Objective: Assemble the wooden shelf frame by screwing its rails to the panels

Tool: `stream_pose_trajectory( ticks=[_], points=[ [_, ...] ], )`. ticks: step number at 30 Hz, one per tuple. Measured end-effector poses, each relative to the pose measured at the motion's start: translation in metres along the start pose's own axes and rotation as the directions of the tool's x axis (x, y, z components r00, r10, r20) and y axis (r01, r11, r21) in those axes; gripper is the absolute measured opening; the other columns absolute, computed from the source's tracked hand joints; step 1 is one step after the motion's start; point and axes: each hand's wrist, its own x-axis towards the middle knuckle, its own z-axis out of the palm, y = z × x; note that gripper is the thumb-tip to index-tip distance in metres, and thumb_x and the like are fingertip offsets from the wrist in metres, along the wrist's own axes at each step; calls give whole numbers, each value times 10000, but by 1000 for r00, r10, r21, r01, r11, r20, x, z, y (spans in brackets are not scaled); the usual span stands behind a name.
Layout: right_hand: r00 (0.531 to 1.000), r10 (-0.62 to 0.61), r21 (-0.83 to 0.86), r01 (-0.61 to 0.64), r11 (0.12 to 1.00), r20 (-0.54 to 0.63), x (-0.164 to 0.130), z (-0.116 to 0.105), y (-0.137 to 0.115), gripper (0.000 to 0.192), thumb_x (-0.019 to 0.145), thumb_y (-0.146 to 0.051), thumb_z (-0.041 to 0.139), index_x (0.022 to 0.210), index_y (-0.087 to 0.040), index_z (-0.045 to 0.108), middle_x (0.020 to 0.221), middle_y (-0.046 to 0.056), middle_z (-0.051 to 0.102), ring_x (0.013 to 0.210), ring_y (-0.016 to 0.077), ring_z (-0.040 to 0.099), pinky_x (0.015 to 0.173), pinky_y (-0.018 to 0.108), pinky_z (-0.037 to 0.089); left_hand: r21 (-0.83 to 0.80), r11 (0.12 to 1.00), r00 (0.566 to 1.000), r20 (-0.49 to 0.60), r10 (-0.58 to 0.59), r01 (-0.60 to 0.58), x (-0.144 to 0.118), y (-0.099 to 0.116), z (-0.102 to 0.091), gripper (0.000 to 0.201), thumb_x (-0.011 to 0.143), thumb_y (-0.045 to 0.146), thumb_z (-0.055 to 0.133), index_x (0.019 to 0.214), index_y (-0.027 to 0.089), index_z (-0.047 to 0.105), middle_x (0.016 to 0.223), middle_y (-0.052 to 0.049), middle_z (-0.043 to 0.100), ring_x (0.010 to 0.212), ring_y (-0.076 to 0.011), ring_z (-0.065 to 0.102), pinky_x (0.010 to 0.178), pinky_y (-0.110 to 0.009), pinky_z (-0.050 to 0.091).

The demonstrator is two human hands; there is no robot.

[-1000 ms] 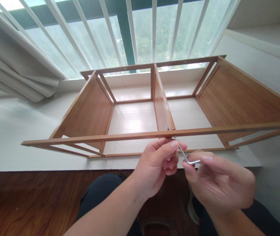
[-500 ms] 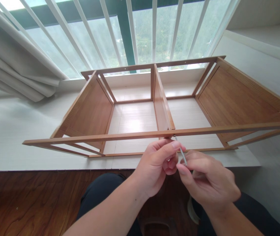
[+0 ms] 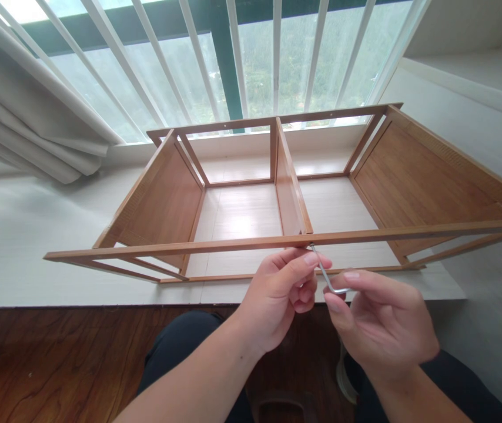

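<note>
A wooden shelf frame [image 3: 163,200] lies on its side on a white sill, with a centre divider panel [image 3: 288,182]. A small metal hex key [image 3: 324,276] has its tip set in the near front rail [image 3: 189,247], right where the divider meets it. My left hand [image 3: 277,296] pinches the key's long shaft just under the rail. My right hand [image 3: 381,320] holds the key's short bent end between thumb and fingers.
The white sill [image 3: 22,235] runs along a barred window [image 3: 242,59] with a grey curtain [image 3: 26,123] bunched at the left. Dark wood floor [image 3: 57,364] lies below the sill, and my dark-trousered legs [image 3: 180,352] are under my arms.
My right hand has turned the hex key's short arm around: it pointed right, swung under my fingers, and points right again now. My left hand stayed on the shaft.
</note>
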Motion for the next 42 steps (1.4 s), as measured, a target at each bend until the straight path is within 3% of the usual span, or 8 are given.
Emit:
stream_pose_trajectory(
  ticks=[3, 13, 19, 24, 27, 42],
  points=[
    [999, 35, 63, -34, 997, -5, 2, 0, -3, 445, 747, -37, 821, 1131, -210, 678, 868, 20, 775, 649, 172, 732, 594, 297, 650, 4, 1000, 1000, 5, -4, 4, 0, 1, 0, 275, 796, 401, 840, 815, 138, 762, 553, 73, 348, 517, -58, 303, 455, -186, 213],
    [997, -22, 54, 18, 998, 73, 4, -2, -1, 395, 778, 29, 775, 1072, -216, 679, 872, 29, 781, 707, 183, 744, 599, 295, 643, -101, 993, 996, 66, -54, 61, 2, -3, -1, 249, 833, 374, 818, 823, 138, 738, 581, 73, 312, 541, -62, 279, 448, -166, 200],
    [991, -70, 60, 63, 996, 111, 9, -2, -1, 516, 772, 51, 766, 1176, -251, 654, 925, 24, 781, 734, 182, 747, 620, 319, 643, -104, 993, 996, 74, -55, 63, 2, -4, -2, 230, 860, 359, 795, 829, 140, 731, 585, 70, 314, 540, -61, 287, 449, -162, 202],
    [986, -139, -17, 141, 990, 96, 9, 3, -3, 341, 785, 2, 777, 1037, -209, 684, 796, 16, 753, 687, 181, 729, 593, 298, 620, -102, 993, 995, 79, -53, 61, 3, -3, -3, 253, 849, 381, 800, 823, 141, 724, 601, 66, 331, 531, -57, 312, 447, -161, 212],
    [985, -124, -8, 126, 992, 121, 8, 6, -4, 271, 800, -9, 760, 983, -193, 680, 796, 23, 764, 674, 177, 734, 624, 303, 634, -93, 994, 996, 67, -55, 61, 3, -3, -3, 256, 854, 382, 794, 813, 140, 720, 600, 65, 335, 522, -54, 314, 444, -161, 209],
    [981, -108, 22, 106, 994, 163, 11, 5, -5, 266, 806, -3, 733, 987, -190, 677, 803, 29, 773, 668, 184, 733, 635, 312, 632, -73, 995, 997, 31, -68, 70, -1, -3, -2, 225, 828, 369, 818, 836, 155, 752, 586, 53, 394, 530, -62, 357, 450, -171, 207]
  ],
)
